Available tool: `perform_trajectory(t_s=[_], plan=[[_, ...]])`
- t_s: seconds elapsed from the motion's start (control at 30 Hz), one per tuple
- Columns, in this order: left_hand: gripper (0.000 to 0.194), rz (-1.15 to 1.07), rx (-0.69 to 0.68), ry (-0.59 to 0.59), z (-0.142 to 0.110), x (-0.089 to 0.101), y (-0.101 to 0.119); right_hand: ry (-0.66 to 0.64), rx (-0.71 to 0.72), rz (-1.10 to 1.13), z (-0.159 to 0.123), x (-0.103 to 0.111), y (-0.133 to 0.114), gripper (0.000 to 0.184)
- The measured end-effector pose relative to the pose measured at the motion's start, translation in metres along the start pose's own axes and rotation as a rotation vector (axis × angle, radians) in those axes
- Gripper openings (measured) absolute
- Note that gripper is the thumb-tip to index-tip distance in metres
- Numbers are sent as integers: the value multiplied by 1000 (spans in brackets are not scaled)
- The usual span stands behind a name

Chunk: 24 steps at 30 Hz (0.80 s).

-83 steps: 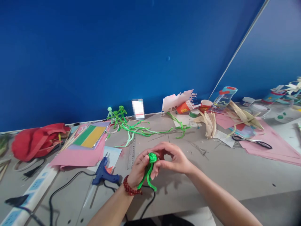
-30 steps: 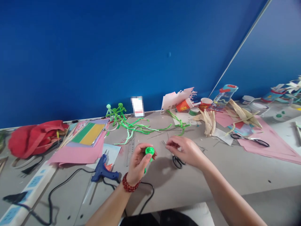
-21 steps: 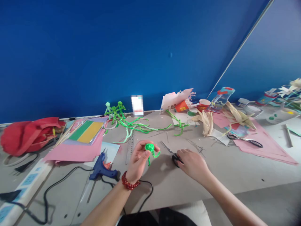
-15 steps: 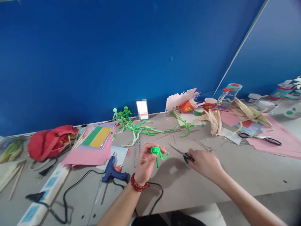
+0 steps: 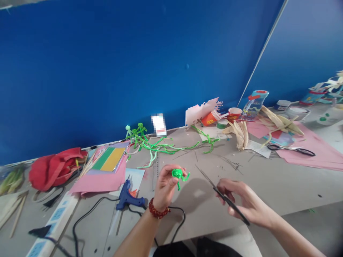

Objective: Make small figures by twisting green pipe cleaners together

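My left hand (image 5: 166,184), with a red bead bracelet on its wrist, is closed on a small green twisted figure (image 5: 177,174). Two thin green limbs stick out of it to the right and downward; the fingers partly cover its body. My right hand (image 5: 242,201) is closed on a pair of black-handled scissors (image 5: 225,198). Their slim blades point up and left, toward the figure but apart from it. Whether the blades are fully together I cannot tell. Beyond both hands lie long green twisted strands (image 5: 171,147) and similar small green figures (image 5: 138,132).
A blue glue gun (image 5: 127,196) with a black cable lies left of my left hand. Further left are pink paper (image 5: 104,180), a red cloth bag (image 5: 53,167) and a white power strip (image 5: 57,217). Corn husks (image 5: 239,134) and other scissors (image 5: 292,149) lie at right.
My right hand has turned the scissors and shifted its hold, so the long black handle now shows. The left hand stays almost still with the green figure. The view has swung slightly right.
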<state>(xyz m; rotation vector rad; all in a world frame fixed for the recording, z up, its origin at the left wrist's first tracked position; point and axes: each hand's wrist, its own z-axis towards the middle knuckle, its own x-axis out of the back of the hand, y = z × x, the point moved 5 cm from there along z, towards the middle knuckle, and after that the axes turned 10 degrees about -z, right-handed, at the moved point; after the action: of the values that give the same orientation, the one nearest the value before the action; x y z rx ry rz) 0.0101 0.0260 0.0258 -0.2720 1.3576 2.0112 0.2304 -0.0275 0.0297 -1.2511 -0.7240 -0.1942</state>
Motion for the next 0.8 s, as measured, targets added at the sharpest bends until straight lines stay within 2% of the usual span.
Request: perform_trajectory(t_s=[0.1,0.2,0.3,0.37,0.57,0.8], plan=[[21,8,-26,-27,0,1,0,-2,47,-88,-2,-1,-6,60],[21,25,-43,-50,0,2,-1,83,71,-252,-3,-1,-6,47],[22,55,-65,-60,0,3,1,229,191,-378,-5,1,-12,32],[22,87,-91,-68,0,2,3,276,262,-450,-7,1,-16,24],[23,188,-147,-89,-2,3,5,312,332,-607,-6,-2,-22,19],[23,264,-175,-131,-3,2,8,303,342,-669,-5,1,-24,19]])
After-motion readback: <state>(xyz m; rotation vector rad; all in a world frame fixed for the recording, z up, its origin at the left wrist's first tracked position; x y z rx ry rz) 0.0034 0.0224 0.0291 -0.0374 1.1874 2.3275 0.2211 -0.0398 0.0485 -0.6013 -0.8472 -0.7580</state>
